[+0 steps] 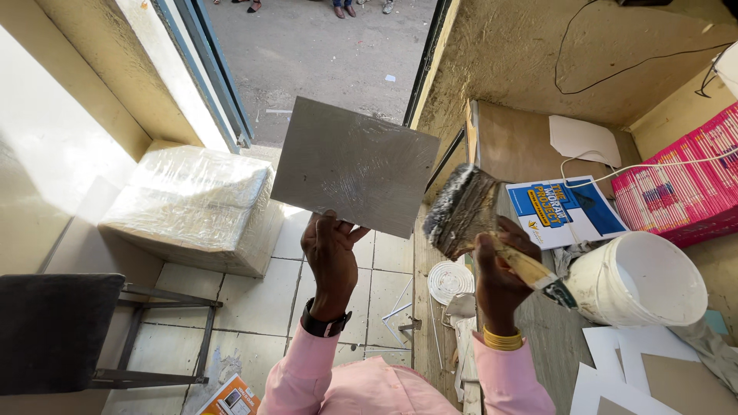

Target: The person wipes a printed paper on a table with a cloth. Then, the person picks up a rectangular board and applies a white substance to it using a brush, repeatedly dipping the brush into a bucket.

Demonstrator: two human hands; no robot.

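**Two hands, a grey board and a wide brush held side by side**

Two things sit at the centre of the frame. The left hand point(330, 253) pinches the lower edge of a flat, square grey board point(355, 165) with a streaky, glossy wet-looking face, tilted so one corner points to the upper left. The right hand point(500, 269) is closed around the pale wooden handle of a broad flat paintbrush point(461, 211), whose dark, white-tipped bristles point up and left toward the board's right edge; bristles and board are near but apart. The brush's long axis runs from lower right to upper left. At the right stand a white plastic bucket point(642, 280), a blue-and-white printed booklet point(565, 211) and a stack of pink paper-bound books point(680, 192). A plastic-wrapped block point(192, 204) lies left of centre on the pale tiled floor point(261, 307).
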